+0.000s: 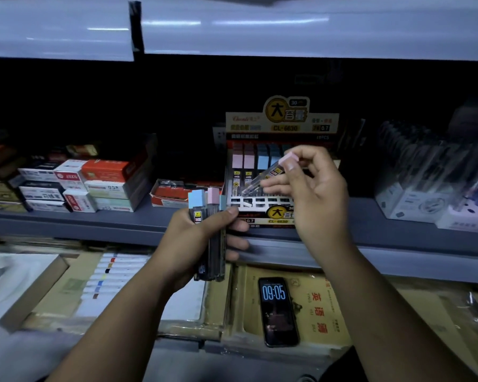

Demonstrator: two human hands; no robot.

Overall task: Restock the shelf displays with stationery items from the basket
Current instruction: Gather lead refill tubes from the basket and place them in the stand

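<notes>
From the head view, your left hand (202, 238) grips a bundle of lead tubes (215, 252) upright, with the thumb across them, just in front of the shelf (94, 220). Your right hand (315, 199), higher and to the right, pinches one pink-capped tube (268, 175) by its cap. The tube is tilted, its lower end over the display box (282, 125).

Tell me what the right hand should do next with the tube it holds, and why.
Probably lower the tube, bottom end first, into an empty slot in the front row of the box. The right hand pinches the tube near its pink cap, tilted just above those slots. The left hand grips a bundle of more to place.
</notes>
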